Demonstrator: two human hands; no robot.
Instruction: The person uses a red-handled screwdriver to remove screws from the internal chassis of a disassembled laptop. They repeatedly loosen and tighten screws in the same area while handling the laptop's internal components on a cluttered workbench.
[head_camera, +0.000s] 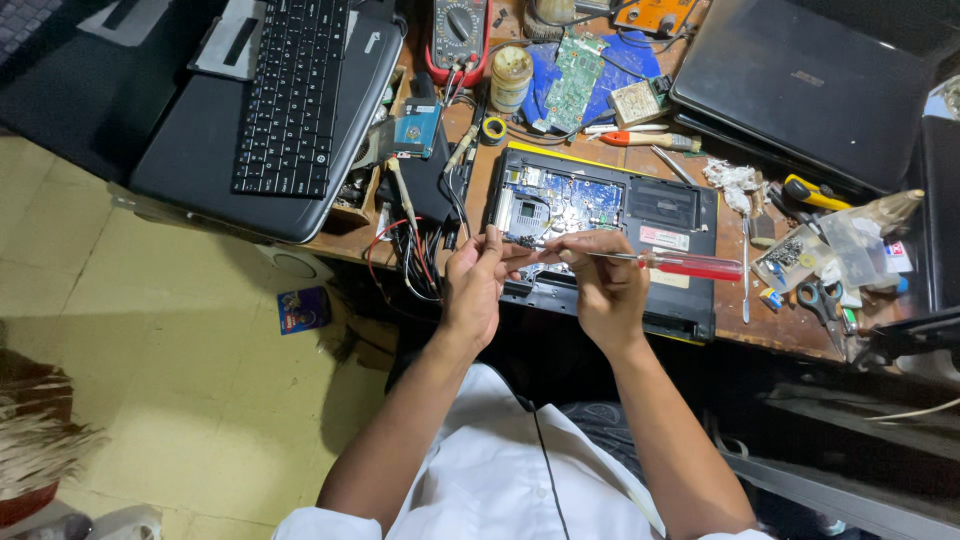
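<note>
An electronics repair workshop, this: an opened laptop on a crowded wooden bench, multimeter, loose circuit board, screwdrivers, scissors.

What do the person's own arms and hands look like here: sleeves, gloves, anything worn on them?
Both hands are bare: no gloves on the left hand or the right hand, and no ring, watch or wristband shows. The forearms are uncovered to past the elbow. A white short-sleeved shirt covers the body, its sleeve edges showing at the bottom of the head view. A thin dark cord runs down the shirt front.
</note>
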